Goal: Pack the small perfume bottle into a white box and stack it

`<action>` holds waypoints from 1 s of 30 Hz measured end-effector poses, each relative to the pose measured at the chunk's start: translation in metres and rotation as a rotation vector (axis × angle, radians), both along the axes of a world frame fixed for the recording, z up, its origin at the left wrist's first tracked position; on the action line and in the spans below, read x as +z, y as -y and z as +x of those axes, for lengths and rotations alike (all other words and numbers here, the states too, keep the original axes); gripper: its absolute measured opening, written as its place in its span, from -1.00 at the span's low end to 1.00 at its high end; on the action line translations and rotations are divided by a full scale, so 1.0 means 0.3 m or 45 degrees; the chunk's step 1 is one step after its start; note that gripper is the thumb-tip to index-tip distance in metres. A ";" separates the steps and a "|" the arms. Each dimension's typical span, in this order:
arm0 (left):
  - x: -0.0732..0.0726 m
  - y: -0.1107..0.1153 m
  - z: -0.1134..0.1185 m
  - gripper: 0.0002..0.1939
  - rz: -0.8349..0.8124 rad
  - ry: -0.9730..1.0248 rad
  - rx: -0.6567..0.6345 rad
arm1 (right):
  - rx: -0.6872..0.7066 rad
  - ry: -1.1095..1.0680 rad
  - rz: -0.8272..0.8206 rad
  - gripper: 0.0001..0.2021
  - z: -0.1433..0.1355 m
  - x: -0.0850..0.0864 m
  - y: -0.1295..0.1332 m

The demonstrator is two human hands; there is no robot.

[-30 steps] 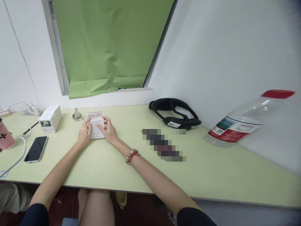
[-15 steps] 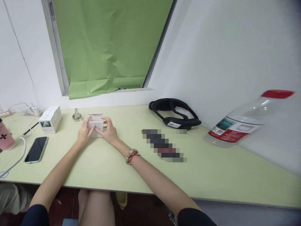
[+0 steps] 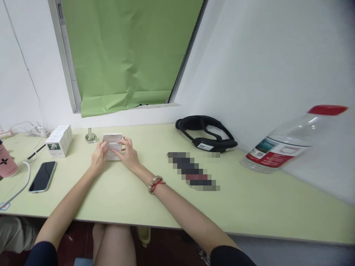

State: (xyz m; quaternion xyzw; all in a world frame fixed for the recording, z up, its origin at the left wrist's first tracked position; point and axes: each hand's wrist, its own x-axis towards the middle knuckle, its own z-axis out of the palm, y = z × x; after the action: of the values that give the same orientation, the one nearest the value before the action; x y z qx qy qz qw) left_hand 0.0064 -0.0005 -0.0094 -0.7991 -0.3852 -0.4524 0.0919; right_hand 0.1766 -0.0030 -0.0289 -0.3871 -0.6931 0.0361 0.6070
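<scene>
A small pale box (image 3: 113, 155) with fine print stands on the table between my two hands, its top flap raised at the far side. My left hand (image 3: 99, 155) is closed on the box's left edge, with the fingertips at the upper corner. On the opposite edge my right hand (image 3: 129, 154) grips it, thumb laid across the printed front. A small glass bottle (image 3: 90, 136) stands just beyond my left hand. Further left is a row of white boxes (image 3: 58, 143) with a flower picture on the front one.
A phone (image 3: 43, 177), a white cable (image 3: 26, 181) and a pink cup (image 3: 7, 160) are at the left. Right of my arms lie a pixelated dark object (image 3: 191, 170), a black headset (image 3: 206, 135) and a large clear bottle (image 3: 277, 144) with a red cap.
My left thumb has drawn back from the middle of the box's front towards its left edge. The raised flap looks slightly wider open. Both arms stay where they were.
</scene>
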 end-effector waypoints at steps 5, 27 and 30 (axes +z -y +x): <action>0.010 0.011 0.011 -0.70 0.028 0.073 -0.020 | 0.027 -0.064 -0.048 -0.54 -0.004 0.014 0.007; 0.064 0.055 0.020 -0.58 -0.359 0.240 0.009 | 0.050 0.091 -0.088 -0.63 -0.003 0.004 0.004; 0.078 0.062 0.024 -0.58 -0.412 0.192 0.051 | 0.043 0.124 -0.141 -0.63 -0.001 0.001 0.002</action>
State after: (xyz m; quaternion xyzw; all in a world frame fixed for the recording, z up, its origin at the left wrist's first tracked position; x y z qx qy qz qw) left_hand 0.0136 -0.0191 0.0140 -0.7594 -0.4746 -0.4412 -0.0582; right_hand 0.1764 -0.0036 -0.0285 -0.4098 -0.7252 0.0657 0.5493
